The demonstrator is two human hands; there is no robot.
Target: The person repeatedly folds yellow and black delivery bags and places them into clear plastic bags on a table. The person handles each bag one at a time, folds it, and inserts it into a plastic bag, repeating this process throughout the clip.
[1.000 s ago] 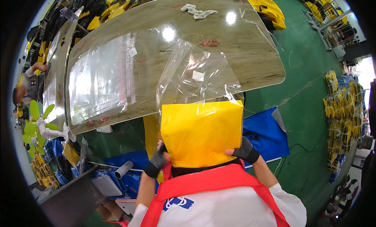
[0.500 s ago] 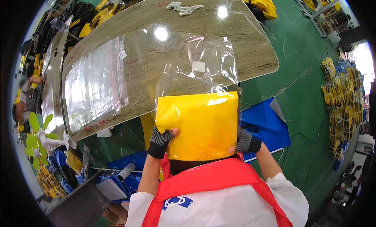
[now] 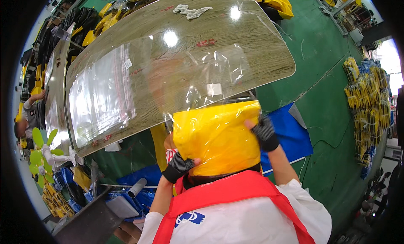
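Note:
A folded yellow fabric piece [image 3: 216, 138] sits inside a clear plastic bag [image 3: 223, 69], held in front of my chest. The bag's loose upper part stretches out over the table, with a small white label on it. My left hand [image 3: 180, 166], in a dark striped fingerless glove, grips the lower left edge, thumb on the front face. On the upper right edge, my right hand [image 3: 263, 132], gloved alike, holds the bundle with its thumb in front. The other fingers of both hands are mostly hidden.
A wood-patterned table [image 3: 269, 54] carries a stack of clear bags [image 3: 101, 92] and white gloves [image 3: 191, 11]. Blue fabric [image 3: 288, 134] lies at the right. A green-bladed fan [image 3: 44, 153] stands at left, near another person [image 3: 31, 113]. Bundled yellow packs [image 3: 366, 105] are piled far right.
My right hand has moved up along the bundle's right edge, and my left hand has slid down and slightly right. The bundle is tilted a little, and the bag's upper part has shifted.

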